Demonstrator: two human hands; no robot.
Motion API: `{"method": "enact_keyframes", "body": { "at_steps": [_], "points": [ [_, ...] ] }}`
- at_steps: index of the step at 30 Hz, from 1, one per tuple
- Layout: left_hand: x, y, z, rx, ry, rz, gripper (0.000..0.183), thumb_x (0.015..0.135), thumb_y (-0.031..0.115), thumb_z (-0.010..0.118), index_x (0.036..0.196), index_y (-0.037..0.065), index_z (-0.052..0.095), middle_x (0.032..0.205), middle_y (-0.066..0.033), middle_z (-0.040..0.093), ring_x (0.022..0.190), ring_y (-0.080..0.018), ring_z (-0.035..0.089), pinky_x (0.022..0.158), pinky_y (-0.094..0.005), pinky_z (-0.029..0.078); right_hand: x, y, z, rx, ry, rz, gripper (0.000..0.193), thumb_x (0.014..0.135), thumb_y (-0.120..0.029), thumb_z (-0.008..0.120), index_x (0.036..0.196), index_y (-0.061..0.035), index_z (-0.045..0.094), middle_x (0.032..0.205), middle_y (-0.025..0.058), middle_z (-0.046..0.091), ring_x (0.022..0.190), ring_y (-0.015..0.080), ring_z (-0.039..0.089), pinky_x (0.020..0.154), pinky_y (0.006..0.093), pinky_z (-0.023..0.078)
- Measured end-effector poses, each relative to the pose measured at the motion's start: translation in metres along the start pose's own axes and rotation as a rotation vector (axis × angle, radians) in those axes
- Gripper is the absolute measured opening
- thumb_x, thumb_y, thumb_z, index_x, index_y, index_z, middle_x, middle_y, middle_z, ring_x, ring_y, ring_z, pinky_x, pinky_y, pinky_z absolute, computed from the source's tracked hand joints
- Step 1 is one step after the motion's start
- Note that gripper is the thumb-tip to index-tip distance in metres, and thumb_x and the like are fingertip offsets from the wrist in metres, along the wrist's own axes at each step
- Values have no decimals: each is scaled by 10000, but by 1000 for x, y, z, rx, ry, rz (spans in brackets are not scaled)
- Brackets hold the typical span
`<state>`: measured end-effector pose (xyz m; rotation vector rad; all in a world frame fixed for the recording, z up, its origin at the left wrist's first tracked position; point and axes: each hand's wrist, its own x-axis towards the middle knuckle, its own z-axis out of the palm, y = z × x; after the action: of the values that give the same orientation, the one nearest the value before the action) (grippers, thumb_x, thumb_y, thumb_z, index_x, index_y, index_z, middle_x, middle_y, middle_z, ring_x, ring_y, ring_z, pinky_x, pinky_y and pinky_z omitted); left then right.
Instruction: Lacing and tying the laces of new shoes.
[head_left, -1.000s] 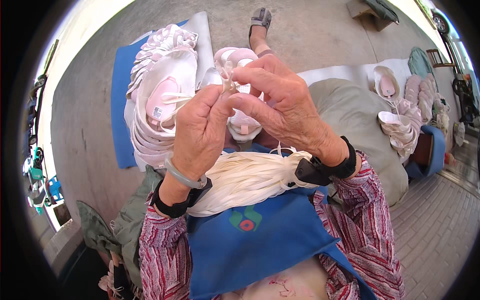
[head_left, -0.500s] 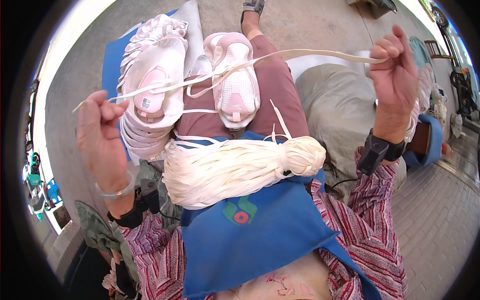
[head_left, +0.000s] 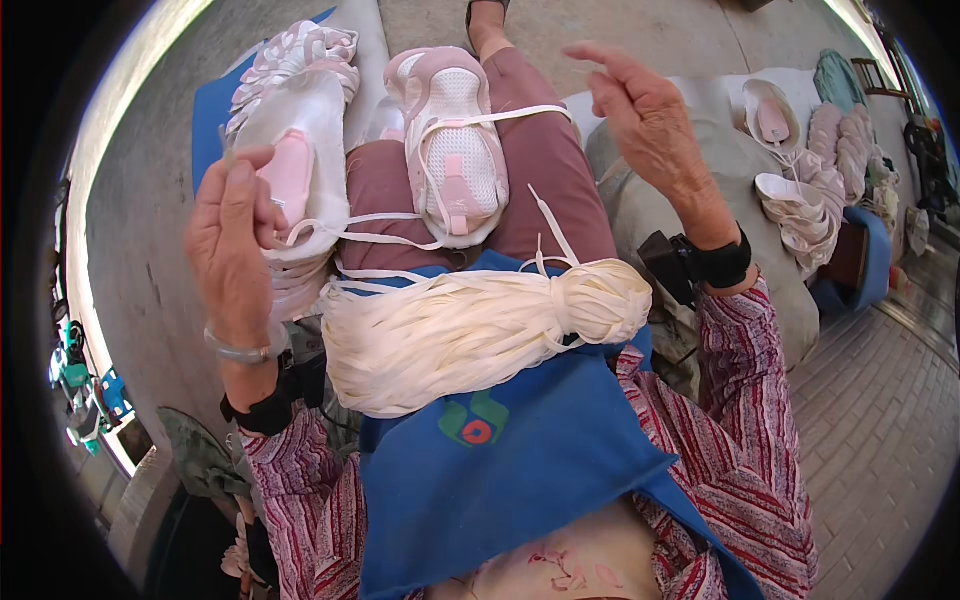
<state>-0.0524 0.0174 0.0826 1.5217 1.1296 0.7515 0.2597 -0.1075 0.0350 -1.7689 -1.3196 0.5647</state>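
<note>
One white lace point(head_left: 500, 117), stretched between both hands earlier, now curves across the pink-and-white shoe point(head_left: 459, 165); the shoe rests between the thighs. Right hand point(head_left: 650, 120): fingers apart, index extended, to the right of the shoe. Left hand point(head_left: 232, 235): fingers curled, beside the shoe stack point(head_left: 322, 130); whether they grip a lace cannot be told. Lace bundle point(head_left: 450, 335): lies across the blue apron point(head_left: 510, 460), obstructing the near side. Grey sack point(head_left: 690, 165): borders the right thigh. Bare concrete floor point(head_left: 140, 260) extends left.
</note>
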Motion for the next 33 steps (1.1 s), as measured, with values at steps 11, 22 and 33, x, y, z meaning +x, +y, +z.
{"method": "enact_keyframes", "body": {
  "at_steps": [11,22,33],
  "points": [
    [35,-48,73,591,-476,-69,325,830,303,617,823,-21,588,715,-163,624,651,-264,600,637,-339,470,7,8,64,-220,-228,-236,220,860,-124,557,1059,-40,603,903,181,619,843,350,597,744,385,479],
    [72,-12,40,871,-216,388,208,867,235,600,921,34,605,769,-154,648,658,-279,618,625,-364,479,8,17,75,-150,-193,-245,135,861,-106,528,909,-17,618,797,201,622,751,363,623,680,419,494],
    [21,-52,64,499,-370,189,314,988,268,440,926,-3,585,711,-66,569,655,-165,511,619,-296,411,7,11,78,-266,-192,-181,173,876,-166,530,891,-18,620,852,183,609,819,359,612,725,425,492]
  ]
}}
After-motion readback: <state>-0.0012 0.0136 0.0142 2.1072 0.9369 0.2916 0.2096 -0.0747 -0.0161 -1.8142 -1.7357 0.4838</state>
